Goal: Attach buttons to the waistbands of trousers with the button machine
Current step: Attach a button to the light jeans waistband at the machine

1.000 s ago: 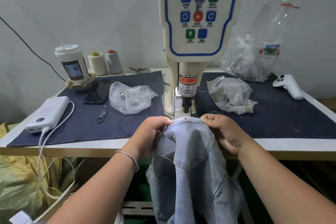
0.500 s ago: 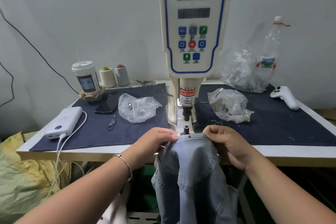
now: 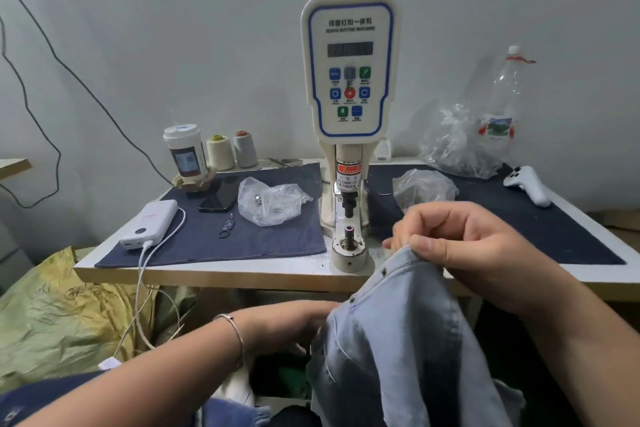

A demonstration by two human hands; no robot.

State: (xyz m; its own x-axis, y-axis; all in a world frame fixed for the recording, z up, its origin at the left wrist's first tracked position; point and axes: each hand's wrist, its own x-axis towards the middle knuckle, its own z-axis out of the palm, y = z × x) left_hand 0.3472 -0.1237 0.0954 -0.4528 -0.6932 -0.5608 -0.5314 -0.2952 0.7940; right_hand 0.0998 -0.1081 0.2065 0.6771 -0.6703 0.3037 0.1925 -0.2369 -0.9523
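Far left of the cream button machine with the blue-bordered control panel (image 3: 350, 80), a crumpled yellow-green plastic sack (image 3: 59, 315) lies below the table edge, cut off by the frame. On the dark blue mat (image 3: 194, 243) left of the machine sit a white power bank (image 3: 150, 224) with its cable hanging over the wooden table edge (image 3: 207, 276), a black phone (image 3: 220, 198), and a clear plastic bag (image 3: 272, 199) whose small metal contents are hard to make out.

The left hand (image 3: 294, 324), a thin bracelet at its wrist, is low, below and left of the machine's base. Its fingers are hidden behind the light blue denim trousers (image 3: 398, 340), so its grip cannot be told.

The machine's lower die post (image 3: 349, 236) stands bare, with open room around it.

The right hand (image 3: 460, 246), raised just right of the post, pinches the trousers' waistband between thumb and curled fingers. The trousers hang in front of the table edge, their lower part cut off. Right of the machine, a second clear bag (image 3: 424, 187) is partly hidden behind that hand.
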